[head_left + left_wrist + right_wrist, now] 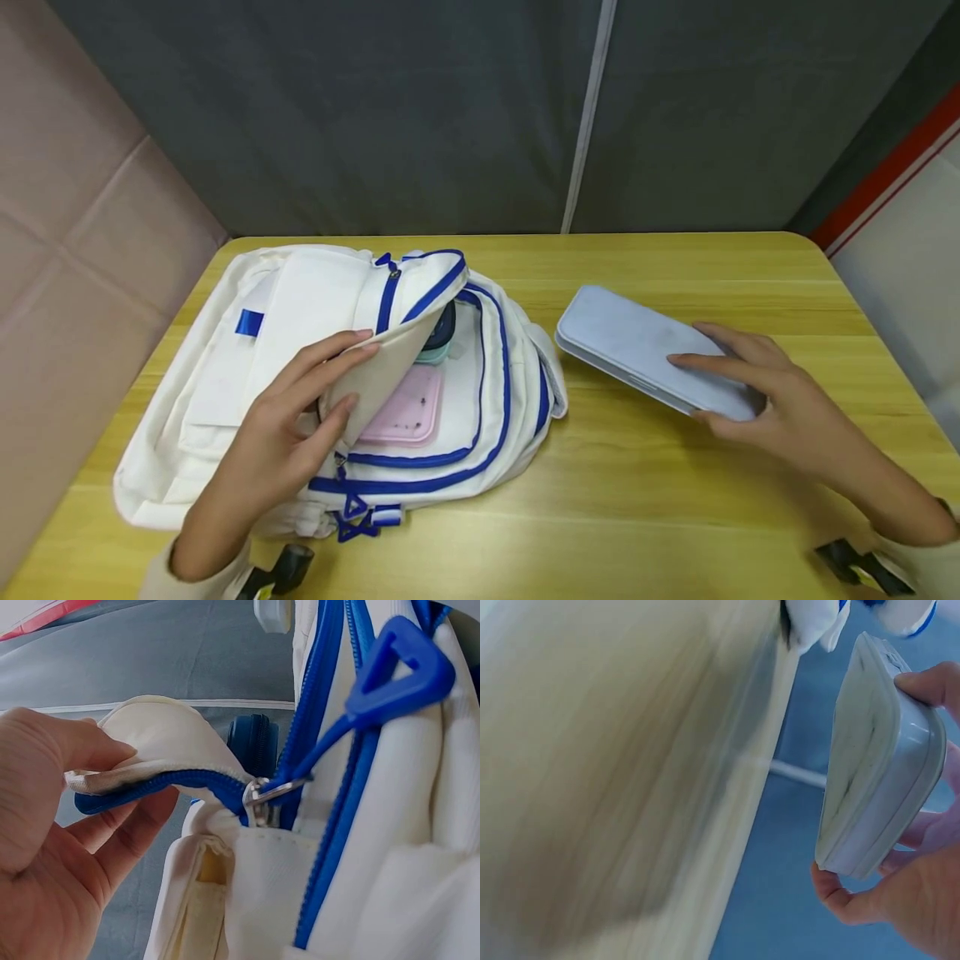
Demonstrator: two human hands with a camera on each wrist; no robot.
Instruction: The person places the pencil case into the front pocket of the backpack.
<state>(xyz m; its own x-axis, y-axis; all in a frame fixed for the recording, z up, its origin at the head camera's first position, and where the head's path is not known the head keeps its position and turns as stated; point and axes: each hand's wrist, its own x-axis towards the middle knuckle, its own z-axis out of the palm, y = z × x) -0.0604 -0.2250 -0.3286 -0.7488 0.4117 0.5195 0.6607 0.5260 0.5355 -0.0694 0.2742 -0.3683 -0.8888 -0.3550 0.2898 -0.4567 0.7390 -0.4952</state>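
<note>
A white backpack (322, 292) with blue zips lies on the left of the table, its front pocket unzipped. My left hand (296, 417) pinches the edge of the pocket flap (165, 742) between thumb and fingers, lifting it. Inside the pocket show a pink flat case (408, 408) and a dark and teal round-edged item (440, 337), partly covered by the flap. To the right of the backpack, my right hand (765, 383) grips a pale blue flat case (645, 342) by its near end. In the right wrist view that case hangs above the tabletop, tilted.
The wooden table (675, 508) ends at a dark grey curtain (337, 125) behind. A pinkish padded wall (75, 208) stands along the left side. Blue triangular zip pulls (356, 517) dangle at the backpack's near edge.
</note>
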